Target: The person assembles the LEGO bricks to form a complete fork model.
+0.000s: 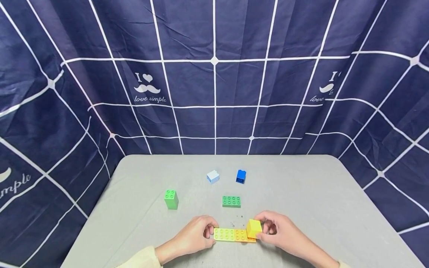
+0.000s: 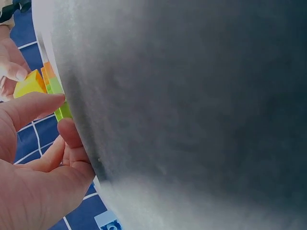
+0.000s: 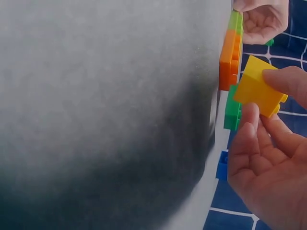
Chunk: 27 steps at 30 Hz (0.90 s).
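While the left hand (image 1: 196, 234) pinches a lime brick (image 1: 223, 234), the right hand (image 1: 279, 229) grips a yellow block (image 1: 253, 228)

Where the table (image 1: 134, 227) comes nearest the person, its matte grey top bears a low, straight row: the lime brick and an orange brick (image 1: 240, 235), end to end, studs up. The left hand, below a cream sleeve (image 1: 142, 258), has thumb and fingers on the row's left end. The right hand holds the yellow block between thumb and fingertips, just over the orange brick's right end; whether the two touch, I can't tell. Bright, boxy and smooth-sided, the yellow block is tilted.

A few dark specks (image 1: 232, 224) dot the surface beyond the row. Past them a green brick (image 1: 231, 202) with eight studs lies flat, and to the left a tall, lighter green block (image 1: 171, 201) stands upright. Farther back sit a pale blue block (image 1: 212, 177) and a deep blue block (image 1: 240, 176), apart. Behind them all, creased navy cloth (image 1: 187, 37) hangs round the table, crossed by white lines and printed with moustaches.
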### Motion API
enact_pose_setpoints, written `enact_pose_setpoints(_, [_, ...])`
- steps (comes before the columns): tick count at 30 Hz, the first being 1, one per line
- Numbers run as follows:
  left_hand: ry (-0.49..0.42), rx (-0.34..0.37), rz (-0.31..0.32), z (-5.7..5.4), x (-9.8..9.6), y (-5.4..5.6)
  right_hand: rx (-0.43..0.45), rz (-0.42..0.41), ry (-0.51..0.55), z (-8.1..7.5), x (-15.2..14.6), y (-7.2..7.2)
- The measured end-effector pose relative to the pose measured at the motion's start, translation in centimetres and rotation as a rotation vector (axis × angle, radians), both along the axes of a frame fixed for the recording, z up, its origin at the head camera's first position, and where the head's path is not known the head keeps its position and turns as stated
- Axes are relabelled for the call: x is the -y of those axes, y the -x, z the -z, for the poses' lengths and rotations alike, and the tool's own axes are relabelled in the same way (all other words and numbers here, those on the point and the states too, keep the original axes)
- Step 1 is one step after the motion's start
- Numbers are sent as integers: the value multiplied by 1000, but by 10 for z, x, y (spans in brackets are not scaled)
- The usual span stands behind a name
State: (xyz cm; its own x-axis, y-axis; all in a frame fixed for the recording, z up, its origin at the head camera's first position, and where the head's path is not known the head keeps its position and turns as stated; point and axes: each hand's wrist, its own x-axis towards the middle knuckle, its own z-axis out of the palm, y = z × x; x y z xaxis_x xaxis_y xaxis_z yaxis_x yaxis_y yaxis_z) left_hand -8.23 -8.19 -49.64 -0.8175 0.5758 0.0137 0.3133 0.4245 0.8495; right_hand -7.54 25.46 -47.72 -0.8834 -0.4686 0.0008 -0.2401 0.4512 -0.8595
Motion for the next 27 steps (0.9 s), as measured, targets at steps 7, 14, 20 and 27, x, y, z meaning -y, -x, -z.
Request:
enact_pose_setpoints(7, [4, -7, -1, 1, 0, 0, -40, -13, -7, 1, 1, -4])
enact_pose_setpoints(14, [-3, -5, -8, 1, 0, -1, -86, -21, -19, 4, 4, -7])
enact_pose_setpoints(20, [-6, -17, -10, -1, -1, -2, -94, -17, -31, 3, 7, -8])
enact_pose_setpoints(27, [-4, -13, -15, -2, -1, -2, -146, -7, -92, 1, 8, -10])
